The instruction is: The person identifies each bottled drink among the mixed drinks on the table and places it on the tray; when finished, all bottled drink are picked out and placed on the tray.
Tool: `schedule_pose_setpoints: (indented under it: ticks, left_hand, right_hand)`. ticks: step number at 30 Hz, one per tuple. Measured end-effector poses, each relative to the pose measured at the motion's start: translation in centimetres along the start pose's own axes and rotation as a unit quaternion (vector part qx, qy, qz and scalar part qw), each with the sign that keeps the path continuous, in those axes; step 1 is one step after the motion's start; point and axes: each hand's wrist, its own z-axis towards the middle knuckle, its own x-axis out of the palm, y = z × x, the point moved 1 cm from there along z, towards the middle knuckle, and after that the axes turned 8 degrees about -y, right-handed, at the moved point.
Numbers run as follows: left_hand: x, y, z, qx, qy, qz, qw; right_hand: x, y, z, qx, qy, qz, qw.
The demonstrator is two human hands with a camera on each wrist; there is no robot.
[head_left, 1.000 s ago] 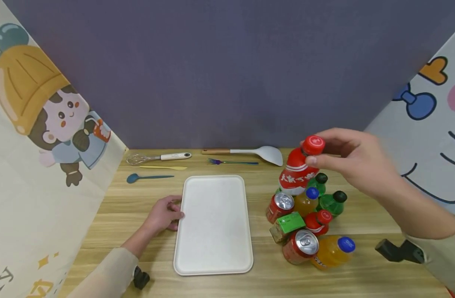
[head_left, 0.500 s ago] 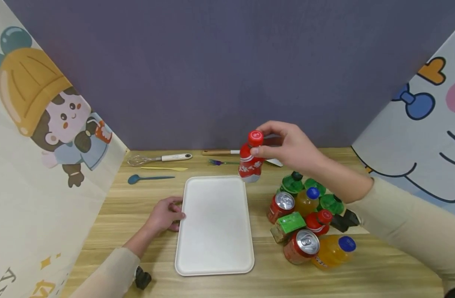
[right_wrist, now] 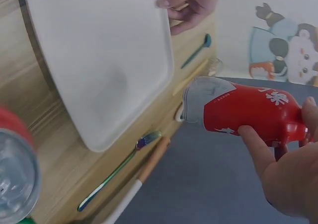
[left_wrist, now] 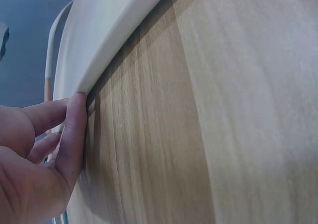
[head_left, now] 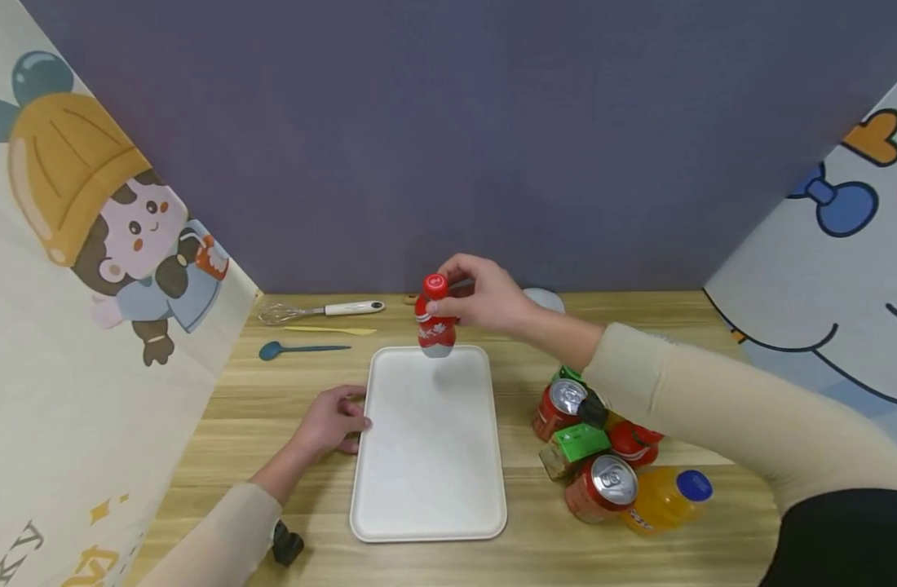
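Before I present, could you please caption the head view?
Right hand holds up a red bottle; left hand touches the white tray.
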Motion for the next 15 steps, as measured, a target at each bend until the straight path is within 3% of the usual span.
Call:
schedule_pose_setpoints:
  ticks: [15]
  left_hand:
    - [-0.1,0.0,0.4,-0.001,0.008,0.002,1.0000]
  right_hand:
    - [7.3,-2.7,3.2,0.024,0.028,0.017,0.9992]
